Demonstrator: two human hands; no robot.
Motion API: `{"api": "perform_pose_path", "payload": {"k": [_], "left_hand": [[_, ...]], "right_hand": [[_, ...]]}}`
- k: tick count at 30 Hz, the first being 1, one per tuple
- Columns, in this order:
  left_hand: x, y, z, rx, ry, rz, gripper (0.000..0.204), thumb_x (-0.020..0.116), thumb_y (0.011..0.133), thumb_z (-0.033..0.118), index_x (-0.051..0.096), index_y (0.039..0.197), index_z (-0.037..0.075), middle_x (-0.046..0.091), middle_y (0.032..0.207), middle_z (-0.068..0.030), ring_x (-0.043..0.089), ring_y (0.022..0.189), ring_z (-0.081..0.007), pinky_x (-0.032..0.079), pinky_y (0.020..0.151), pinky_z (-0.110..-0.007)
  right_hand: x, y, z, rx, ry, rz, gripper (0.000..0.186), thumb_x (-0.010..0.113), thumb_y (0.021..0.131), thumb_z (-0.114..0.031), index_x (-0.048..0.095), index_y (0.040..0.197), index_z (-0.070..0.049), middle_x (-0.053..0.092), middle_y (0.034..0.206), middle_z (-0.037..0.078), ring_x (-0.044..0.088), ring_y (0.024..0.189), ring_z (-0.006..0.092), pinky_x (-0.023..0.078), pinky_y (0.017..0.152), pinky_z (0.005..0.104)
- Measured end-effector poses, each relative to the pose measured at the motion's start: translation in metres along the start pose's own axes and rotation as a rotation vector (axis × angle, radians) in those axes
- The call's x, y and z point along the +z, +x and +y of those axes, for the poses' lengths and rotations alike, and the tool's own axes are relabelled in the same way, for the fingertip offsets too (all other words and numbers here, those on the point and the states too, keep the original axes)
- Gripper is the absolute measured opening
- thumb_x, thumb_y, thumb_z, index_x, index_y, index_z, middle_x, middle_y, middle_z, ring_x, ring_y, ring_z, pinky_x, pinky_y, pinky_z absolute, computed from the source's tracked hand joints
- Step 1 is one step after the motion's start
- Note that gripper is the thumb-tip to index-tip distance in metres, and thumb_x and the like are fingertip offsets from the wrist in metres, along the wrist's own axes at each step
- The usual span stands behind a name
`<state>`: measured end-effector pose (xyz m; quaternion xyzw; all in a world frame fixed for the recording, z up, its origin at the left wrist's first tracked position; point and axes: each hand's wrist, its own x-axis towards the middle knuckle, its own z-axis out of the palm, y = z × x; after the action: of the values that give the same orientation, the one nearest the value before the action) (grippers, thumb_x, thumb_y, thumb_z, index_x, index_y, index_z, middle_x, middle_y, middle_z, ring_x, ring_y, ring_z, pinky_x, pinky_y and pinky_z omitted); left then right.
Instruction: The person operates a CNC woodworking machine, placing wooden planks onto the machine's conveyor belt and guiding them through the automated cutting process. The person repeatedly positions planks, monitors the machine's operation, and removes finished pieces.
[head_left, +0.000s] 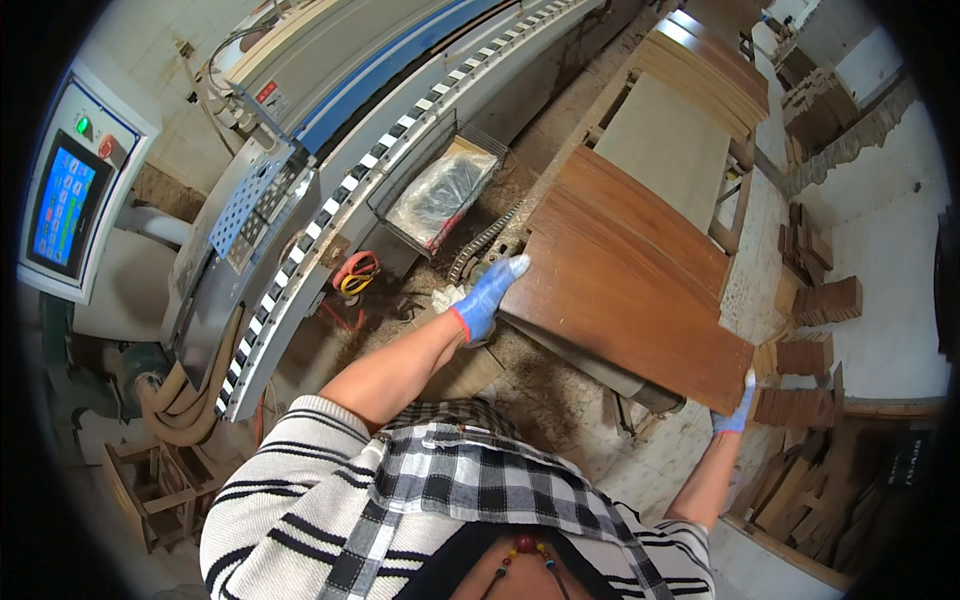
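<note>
My left hand, in a blue and white work glove, grips the left edge of a brown wood-grain panel, thumb on top and the other fingers largely hidden. At the panel's near right corner my right hand, gloved the same way, holds the edge, with some fingers out of sight underneath. The panel lies flat over the near end of a long stand. Beyond it is another brown panel, their edges touching or overlapping; I cannot tell which.
Along the left runs a long edge-processing machine with a black-and-white segmented track and a control screen. A wire basket holds a plastic-wrapped bundle. Farther along the stand lies a greyish board. Stacks of brown boards stand at right.
</note>
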<state>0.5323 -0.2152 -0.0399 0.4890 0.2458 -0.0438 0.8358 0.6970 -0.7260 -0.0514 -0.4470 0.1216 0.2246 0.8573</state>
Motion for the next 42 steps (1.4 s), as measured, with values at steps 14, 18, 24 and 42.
{"api": "perform_pose_path", "payload": {"k": [14,18,24,42], "left_hand": [[-0.11,-0.294,0.043,0.288,-0.012,0.466,0.07,0.055,0.09,0.057,0.045,0.137,0.006,0.055,0.128,-0.0101,0.054,0.116,-0.0182,0.042,0.102,-0.034],[-0.16,-0.396,0.056,0.39,-0.178,0.773,0.073,0.056,0.088,0.061,0.047,0.137,0.007,0.055,0.133,-0.0098,0.054,0.119,-0.019,0.045,0.1,-0.034],[-0.272,-0.52,0.057,0.671,-0.522,1.038,0.069,0.054,0.09,0.059,0.049,0.136,0.008,0.054,0.133,-0.01,0.055,0.117,-0.0229,0.047,0.099,-0.038],[-0.481,-0.557,0.106,0.771,-0.871,1.034,0.084,0.068,0.074,0.065,0.045,0.138,0.016,0.045,0.141,-0.0114,0.043,0.126,-0.0339,0.04,0.103,-0.056]], "right_hand": [[0.214,-0.061,0.081,0.149,-0.273,-0.299,0.072,0.05,0.09,-0.057,0.038,0.145,-0.011,0.042,0.147,0.01,0.042,0.132,0.0292,0.035,0.11,0.0457],[0.339,-0.053,0.137,0.307,-0.324,-0.555,0.071,0.049,0.091,-0.057,0.042,0.143,-0.01,0.046,0.144,0.01,0.045,0.13,0.0275,0.037,0.108,0.0437],[0.583,-0.091,0.234,0.421,-0.482,-0.865,0.066,0.054,0.09,-0.052,0.046,0.139,-0.007,0.053,0.136,0.01,0.054,0.121,0.0244,0.044,0.101,0.0381],[0.892,-0.053,0.482,0.623,-0.527,-0.978,0.072,0.086,0.071,-0.028,0.05,0.126,0.001,0.063,0.115,0.016,0.066,0.098,0.0262,0.056,0.087,0.0392]]}}
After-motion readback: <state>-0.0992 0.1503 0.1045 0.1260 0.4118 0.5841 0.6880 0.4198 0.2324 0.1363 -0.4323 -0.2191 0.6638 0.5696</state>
